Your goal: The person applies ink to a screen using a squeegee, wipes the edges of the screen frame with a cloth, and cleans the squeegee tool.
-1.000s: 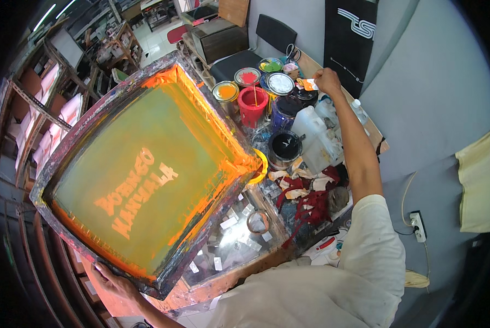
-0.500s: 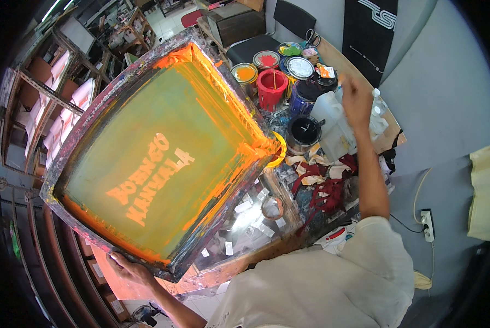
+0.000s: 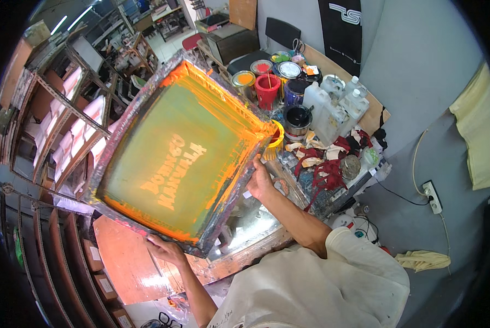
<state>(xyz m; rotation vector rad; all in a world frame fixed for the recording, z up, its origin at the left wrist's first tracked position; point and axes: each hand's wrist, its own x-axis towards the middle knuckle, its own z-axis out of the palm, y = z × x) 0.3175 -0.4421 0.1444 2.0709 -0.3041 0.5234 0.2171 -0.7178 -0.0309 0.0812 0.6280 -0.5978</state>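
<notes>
A screen printing frame (image 3: 185,128) is tilted up over the table, its greenish mesh showing pale lettering and smears of orange ink along the inner edges. At its lower edge my left hand (image 3: 166,250) grips the dark, paint-crusted rim, with some fingers hidden beneath. My right hand (image 3: 261,183) holds the frame's right side, thumb against the edge and the other fingers partly hidden. Just beyond the right corner of the frame stands a yellow tub (image 3: 276,136), partly covered by it.
Beyond the frame stand a red paint can (image 3: 268,93), a dark paint pot (image 3: 298,121) and several other cans. Translucent jugs (image 3: 328,115) stand beside them. Dark red rags (image 3: 328,169) lie nearer. A glass-topped work surface (image 3: 250,221) lies under my right arm; shelves (image 3: 70,104) rise at left.
My right hand has come down from above the jugs to the frame's right side. The frame has shifted right in view, still held by my left hand.
</notes>
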